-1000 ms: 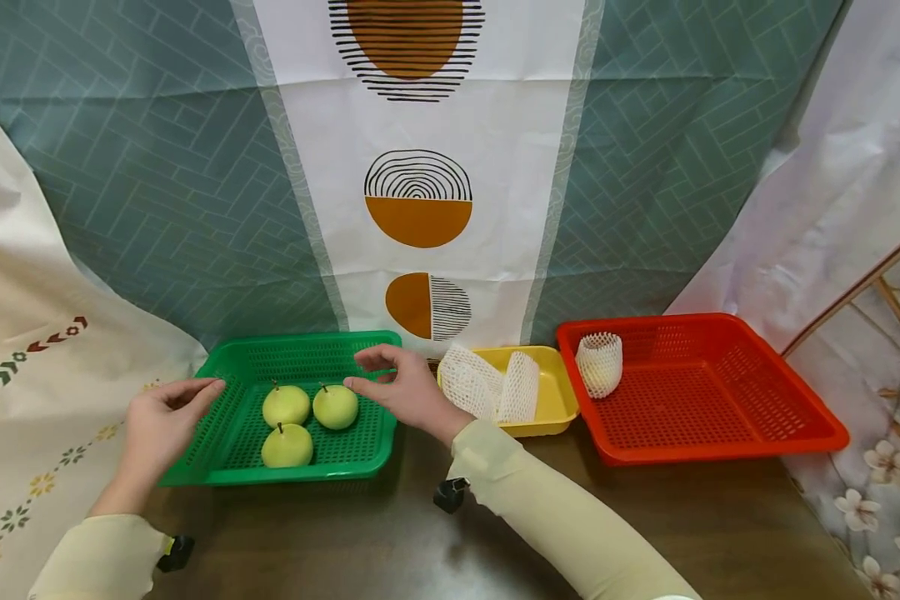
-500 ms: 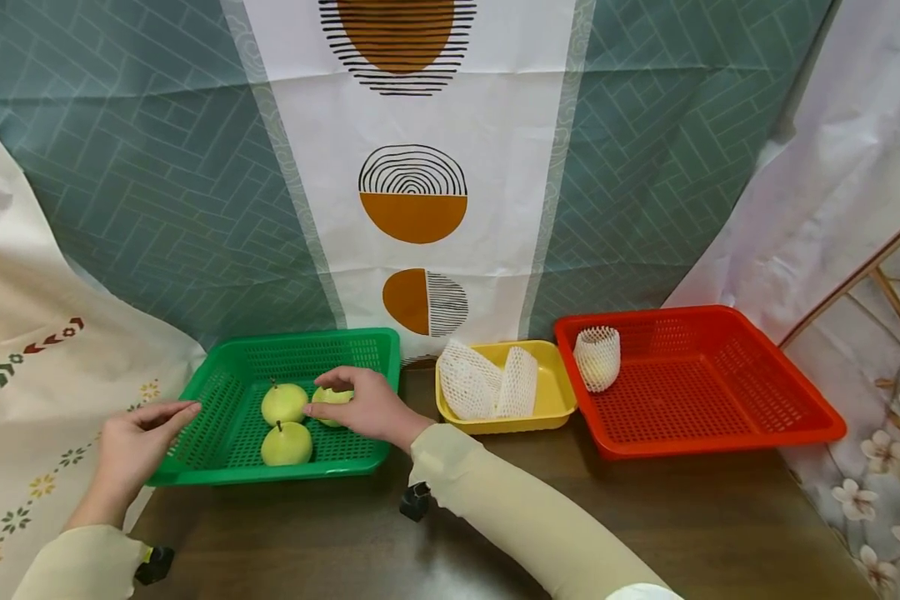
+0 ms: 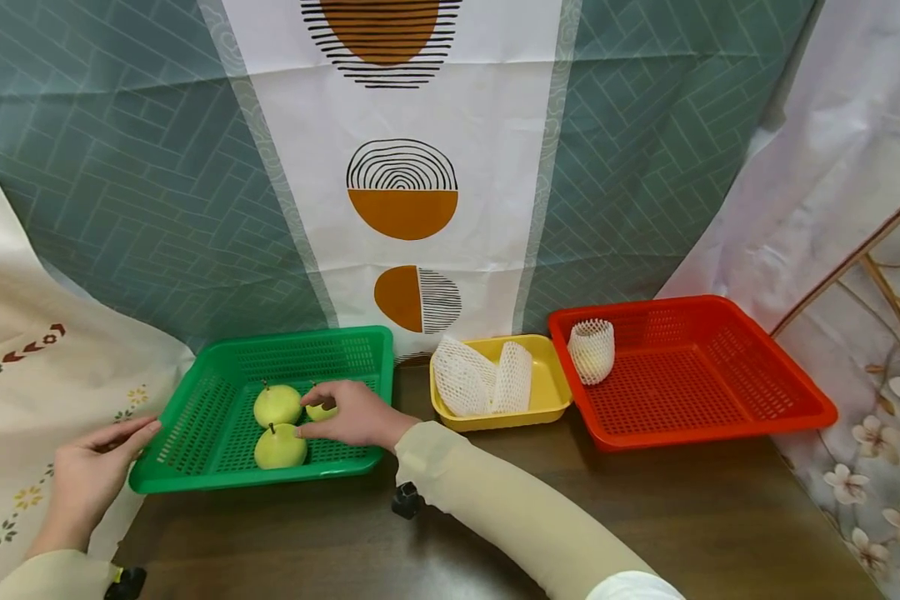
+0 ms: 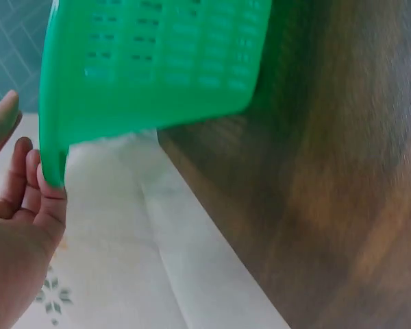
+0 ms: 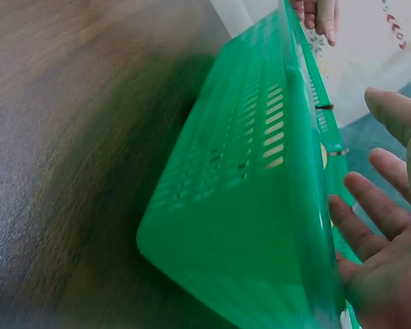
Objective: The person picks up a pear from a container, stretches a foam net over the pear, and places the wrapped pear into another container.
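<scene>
Three yellow-green pears lie in the green basket [image 3: 270, 479] at left: a rear pear [image 3: 276, 406], a front pear [image 3: 280, 452] and a right pear [image 3: 320, 412], partly hidden by my right hand [image 3: 358, 417]. That hand reaches over the basket's right side, thumb and fingers spread apart around the right pear; the right wrist view shows no clear grip. My left hand [image 3: 93, 479] is at the basket's left rim. In the left wrist view its lower fingers [image 4: 49, 205] touch the rim's end, while the thumb stands away from it.
A yellow tray [image 3: 551, 379] holds white foam net sleeves [image 3: 465, 379]. To its right a red basket [image 3: 690, 435] contains a netted pear [image 3: 592, 352]. Brown table [image 3: 285, 542] lies in front; patterned cloth [image 3: 401, 192] hangs behind.
My right hand has moved left and down to the right pear. My left hand has moved left and lower, to the green basket's rim. The head view has shifted slightly.
</scene>
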`<act>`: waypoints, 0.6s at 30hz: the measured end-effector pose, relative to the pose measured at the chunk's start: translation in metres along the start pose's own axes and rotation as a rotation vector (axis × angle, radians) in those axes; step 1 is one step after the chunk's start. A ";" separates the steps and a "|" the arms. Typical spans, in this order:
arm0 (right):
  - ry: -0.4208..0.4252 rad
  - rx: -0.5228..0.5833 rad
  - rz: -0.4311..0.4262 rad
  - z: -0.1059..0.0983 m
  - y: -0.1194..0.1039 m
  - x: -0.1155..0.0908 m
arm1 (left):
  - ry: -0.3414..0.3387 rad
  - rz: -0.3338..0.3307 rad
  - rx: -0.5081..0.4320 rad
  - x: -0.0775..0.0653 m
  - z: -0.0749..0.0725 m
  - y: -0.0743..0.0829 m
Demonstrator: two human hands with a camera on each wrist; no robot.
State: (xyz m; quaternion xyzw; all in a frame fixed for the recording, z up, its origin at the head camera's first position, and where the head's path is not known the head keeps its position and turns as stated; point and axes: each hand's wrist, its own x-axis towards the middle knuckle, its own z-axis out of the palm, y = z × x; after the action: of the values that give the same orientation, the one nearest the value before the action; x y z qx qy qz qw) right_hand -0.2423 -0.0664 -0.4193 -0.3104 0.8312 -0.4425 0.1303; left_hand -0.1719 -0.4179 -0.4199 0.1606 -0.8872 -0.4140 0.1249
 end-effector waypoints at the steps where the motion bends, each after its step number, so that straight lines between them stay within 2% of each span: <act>1: -0.007 -0.011 -0.005 0.001 -0.001 0.001 | -0.019 -0.008 0.014 0.001 -0.002 -0.002; 6: -0.058 -0.067 -0.030 0.008 -0.007 0.006 | -0.154 -0.033 0.063 0.004 -0.010 -0.017; 11: -0.152 -0.189 -0.047 0.018 -0.015 0.014 | -0.311 -0.080 0.077 0.003 -0.017 -0.038; 16: -0.217 -0.285 -0.035 0.026 -0.027 0.018 | -0.363 -0.145 0.032 0.001 -0.019 -0.051; 18: -0.241 -0.314 -0.027 0.031 -0.033 0.020 | -0.381 -0.165 -0.044 0.001 -0.021 -0.056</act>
State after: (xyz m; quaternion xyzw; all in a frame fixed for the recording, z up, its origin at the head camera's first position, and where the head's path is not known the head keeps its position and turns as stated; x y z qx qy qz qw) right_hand -0.2299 -0.1127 -0.4091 -0.3889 0.8642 -0.2686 0.1726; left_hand -0.1550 -0.4665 -0.4496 0.1486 -0.8693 -0.4652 -0.0757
